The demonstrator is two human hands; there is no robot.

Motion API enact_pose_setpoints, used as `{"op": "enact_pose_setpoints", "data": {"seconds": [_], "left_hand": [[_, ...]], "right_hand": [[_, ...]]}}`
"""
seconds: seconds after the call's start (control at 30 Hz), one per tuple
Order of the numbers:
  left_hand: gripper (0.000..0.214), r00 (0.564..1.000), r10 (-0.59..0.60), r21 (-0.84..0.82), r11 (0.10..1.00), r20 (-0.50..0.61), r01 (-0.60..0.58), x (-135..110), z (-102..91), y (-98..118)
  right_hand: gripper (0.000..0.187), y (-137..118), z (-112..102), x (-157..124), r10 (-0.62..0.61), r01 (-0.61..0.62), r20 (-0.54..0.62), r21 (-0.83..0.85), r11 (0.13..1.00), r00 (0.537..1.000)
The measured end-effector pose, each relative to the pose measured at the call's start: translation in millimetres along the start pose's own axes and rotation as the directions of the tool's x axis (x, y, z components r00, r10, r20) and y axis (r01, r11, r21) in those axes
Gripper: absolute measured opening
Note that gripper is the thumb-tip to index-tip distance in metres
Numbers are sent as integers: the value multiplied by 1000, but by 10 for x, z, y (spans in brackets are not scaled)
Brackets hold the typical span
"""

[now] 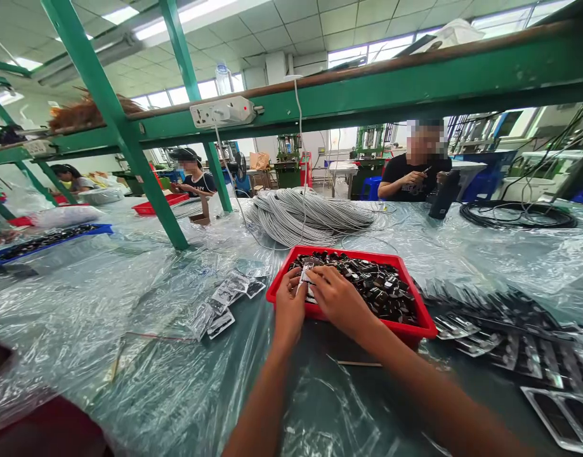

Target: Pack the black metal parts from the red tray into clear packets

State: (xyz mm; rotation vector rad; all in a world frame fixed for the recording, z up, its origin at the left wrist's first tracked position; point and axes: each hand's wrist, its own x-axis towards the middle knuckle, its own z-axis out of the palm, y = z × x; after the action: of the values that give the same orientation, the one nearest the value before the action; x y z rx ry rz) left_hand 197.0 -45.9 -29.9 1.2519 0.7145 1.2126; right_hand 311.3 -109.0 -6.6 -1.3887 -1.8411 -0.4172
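Observation:
A red plastic tray (417, 298) full of small glossy black parts (381, 285) sits in front of me. Over its near left corner, my left hand (290, 298) pinches a small flat silvery piece (305, 274). My right hand (336, 295) has its fingers closed on the right side of that same piece. Fingers cover much of it, so its exact kind is not clear. Left of the tray lie several flat clear packets with dark markings (231, 292). Rows of clear-edged strips with dark pieces (519, 349) spread out to the right.
Clear plastic film (177, 381) covers the table. Behind the tray lies a coil of grey cable (314, 216); a black cable coil (519, 214) is farther right. A green frame post (148, 184) and shelf beam (367, 89) cross ahead. A co-worker (415, 171) sits opposite.

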Motion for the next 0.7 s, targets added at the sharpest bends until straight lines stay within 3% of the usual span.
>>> {"op": "enact_pose_setpoints", "data": {"seconds": [0.13,0.33,0.43,0.6,0.7], "left_hand": [[41,995,32,-53,998,-97,-37,-29,16,1],[36,995,70,-47,996,-69,-73,-18,-27,27],[34,996,60,-30,998,-67,-62,-2,-51,32],[30,997,59,-38,998,43,-58,-6,-52,20],[30,998,53,-32,998,35,-52,-12,-38,-4]], "right_hand": [[36,-77,99,-39,48,-46,-51,22,999,998],[25,-14,133,-53,130,-107,-141,161,981,981],[25,4,122,-55,117,-103,-120,112,988,986],[30,43,119,-86,57,-62,-85,-58,996,995],[29,38,140,-106,45,-52,-74,-86,995,996]]}}
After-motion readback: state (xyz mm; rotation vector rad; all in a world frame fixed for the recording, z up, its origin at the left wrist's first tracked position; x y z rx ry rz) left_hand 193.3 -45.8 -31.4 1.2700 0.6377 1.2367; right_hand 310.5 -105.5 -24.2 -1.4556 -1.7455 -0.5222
